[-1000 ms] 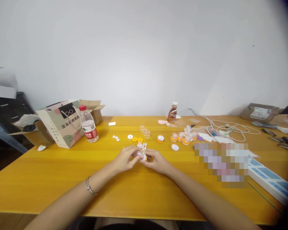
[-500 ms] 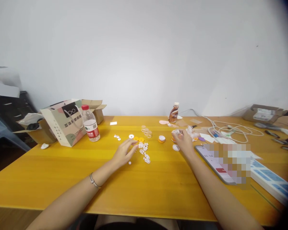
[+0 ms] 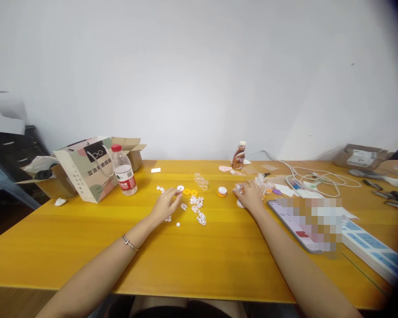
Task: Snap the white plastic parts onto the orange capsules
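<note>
My left hand (image 3: 166,204) lies low over the yellow table (image 3: 192,260), its fingers stretched loosely toward a white disc (image 3: 180,188) and two yellow rings (image 3: 189,192); it holds nothing. Scattered small white lacy pieces (image 3: 198,208) lie just right of it. My right hand (image 3: 251,195) is farther right with curled fingers, resting at a cluster of orange and clear small assemblies (image 3: 264,184). What its fingertips close on is hidden. A white cap (image 3: 240,204) peeks out under its wrist side. An orange-and-white cap (image 3: 222,191) sits between the two hands.
A water bottle (image 3: 123,172), a paper bag (image 3: 86,170) and an open carton (image 3: 130,149) stand at the left. Clear cups (image 3: 201,180) and a brown drink bottle (image 3: 239,155) are at the back. White cables (image 3: 316,179), a phone (image 3: 295,223), a power strip (image 3: 373,247) and tools (image 3: 389,194) fill the right.
The hands held a small orange-and-white piece together in front of me, then parted. The right hand carried it to the cluster at the right; the left moved toward the white disc.
</note>
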`<state>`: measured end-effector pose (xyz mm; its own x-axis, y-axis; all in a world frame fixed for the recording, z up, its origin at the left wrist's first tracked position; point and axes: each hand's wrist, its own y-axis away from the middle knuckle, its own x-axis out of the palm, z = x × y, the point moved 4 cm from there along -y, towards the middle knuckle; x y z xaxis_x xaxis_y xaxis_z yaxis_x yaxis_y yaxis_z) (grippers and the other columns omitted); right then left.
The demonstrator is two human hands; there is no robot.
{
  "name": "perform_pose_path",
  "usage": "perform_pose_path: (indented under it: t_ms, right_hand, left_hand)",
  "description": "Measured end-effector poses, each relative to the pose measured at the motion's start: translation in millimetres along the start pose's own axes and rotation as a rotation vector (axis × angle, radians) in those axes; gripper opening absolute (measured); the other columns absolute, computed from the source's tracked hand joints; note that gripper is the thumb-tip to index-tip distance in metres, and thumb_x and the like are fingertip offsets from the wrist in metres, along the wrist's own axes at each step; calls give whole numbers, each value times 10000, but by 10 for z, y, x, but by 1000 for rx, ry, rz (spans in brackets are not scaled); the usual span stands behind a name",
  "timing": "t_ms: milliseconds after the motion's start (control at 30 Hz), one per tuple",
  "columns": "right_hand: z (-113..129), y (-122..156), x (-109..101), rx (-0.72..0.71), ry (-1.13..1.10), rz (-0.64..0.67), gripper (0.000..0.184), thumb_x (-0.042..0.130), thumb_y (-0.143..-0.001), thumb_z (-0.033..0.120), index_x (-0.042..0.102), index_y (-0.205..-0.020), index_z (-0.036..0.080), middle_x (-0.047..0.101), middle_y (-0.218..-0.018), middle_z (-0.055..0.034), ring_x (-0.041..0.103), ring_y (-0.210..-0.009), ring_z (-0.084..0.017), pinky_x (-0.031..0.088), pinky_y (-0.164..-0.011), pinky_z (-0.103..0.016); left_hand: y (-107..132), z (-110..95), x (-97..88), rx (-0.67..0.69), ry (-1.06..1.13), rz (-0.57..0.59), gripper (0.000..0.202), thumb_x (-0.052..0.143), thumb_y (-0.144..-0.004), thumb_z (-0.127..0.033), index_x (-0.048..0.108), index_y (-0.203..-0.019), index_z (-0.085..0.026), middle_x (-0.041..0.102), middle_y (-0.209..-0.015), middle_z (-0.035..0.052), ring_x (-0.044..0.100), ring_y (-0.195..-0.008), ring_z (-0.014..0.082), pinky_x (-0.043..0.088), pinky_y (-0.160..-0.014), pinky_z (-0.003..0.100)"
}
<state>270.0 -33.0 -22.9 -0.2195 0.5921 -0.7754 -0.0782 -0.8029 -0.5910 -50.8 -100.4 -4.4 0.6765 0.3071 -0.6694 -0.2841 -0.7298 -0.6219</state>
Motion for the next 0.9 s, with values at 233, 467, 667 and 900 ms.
perform_pose_path:
  t_ms: [233, 467, 667, 900]
  right_hand:
    - [-130, -38, 16, 85, 12, -65, 324, 526, -691, 384, 596, -907, 154, 516, -1108, -162, 366, -1107, -337, 102, -933, -603]
    - [10, -24, -113, -30, -9, -212, 491, 501, -722, 421, 474, -1130, 150, 382, -1283, -159, 181, -1245, -357, 134, -950, -584]
    - [302, 50, -294, -204, -185, -255, 390, 447, -787, 367, 478, -1124, 174, 423, -1254, -116, 223, -1253, -287, 176, -993, -518]
    - [551, 162, -246, -359, -411, -158, 289, 465, -788, 340, 543, -1022, 189, 515, -1148, -112, 414, -1128, -245, 294, -961, -463]
  left_hand:
    - [-62, 526, -105, -190, -152, 22, 206, 394, -808, -202, 565, -916, -162, 602, -916, 75, 533, -909, 202, 397, -848, 362]
    - [-34, 539, -72, -109, 51, 417, 179, 552, -721, -284, 615, -828, -154, 623, -840, 56, 578, -765, 154, 454, -728, 268]
    - [-23, 372, -29, -92, 36, 498, 169, 500, -755, -275, 615, -775, -153, 625, -780, 43, 571, -713, 140, 451, -692, 252]
    - [-94, 719, -304, -295, -346, 156, 232, 408, -804, -223, 596, -922, -154, 612, -972, 97, 550, -907, 213, 412, -808, 322]
